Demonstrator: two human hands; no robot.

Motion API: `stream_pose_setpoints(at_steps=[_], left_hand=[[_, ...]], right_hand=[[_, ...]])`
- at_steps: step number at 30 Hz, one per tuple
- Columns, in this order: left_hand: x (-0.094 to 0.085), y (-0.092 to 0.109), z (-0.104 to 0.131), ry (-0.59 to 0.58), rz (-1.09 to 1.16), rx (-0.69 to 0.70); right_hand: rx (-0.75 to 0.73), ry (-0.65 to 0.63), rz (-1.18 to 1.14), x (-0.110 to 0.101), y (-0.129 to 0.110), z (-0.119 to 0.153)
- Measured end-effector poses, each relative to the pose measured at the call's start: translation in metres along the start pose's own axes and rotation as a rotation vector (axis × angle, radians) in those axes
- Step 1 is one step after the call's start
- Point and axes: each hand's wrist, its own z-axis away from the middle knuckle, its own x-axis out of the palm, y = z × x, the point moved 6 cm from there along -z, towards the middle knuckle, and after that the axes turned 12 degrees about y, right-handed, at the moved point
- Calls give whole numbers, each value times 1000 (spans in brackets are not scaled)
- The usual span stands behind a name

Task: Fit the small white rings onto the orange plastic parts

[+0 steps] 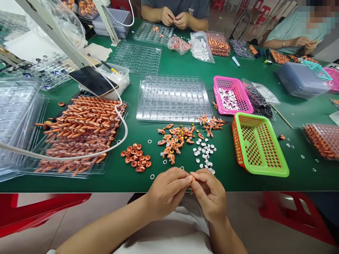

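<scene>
Piece [193,179] between fingers [183,182], long axis unclear

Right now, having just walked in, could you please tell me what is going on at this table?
A person's left hand and right hand pinch a small orange piece between them at the front edge of the green table. Beyond lie loose groups of orange cups, curved orange parts and white discs, with a lime-green basket to the right. Another person is opposite.

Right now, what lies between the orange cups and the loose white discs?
In the head view, small orange parts, mixed with yellow pieces, and white rings lie between the orange cups and the white discs.
</scene>
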Motion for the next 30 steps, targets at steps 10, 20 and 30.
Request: stream_pose_setpoints(at_steps=[10, 20, 30], left_hand=[[-3, -1, 1, -32, -11, -20], [-4, -1, -6, 0, -156, -37], [6, -18, -1, -90, 135, -601]], right_hand=[[-6, 12, -25, 3, 2, 4], [-81, 15, 51, -3, -5, -1], [-287, 57, 262, -4, -13, -4]])
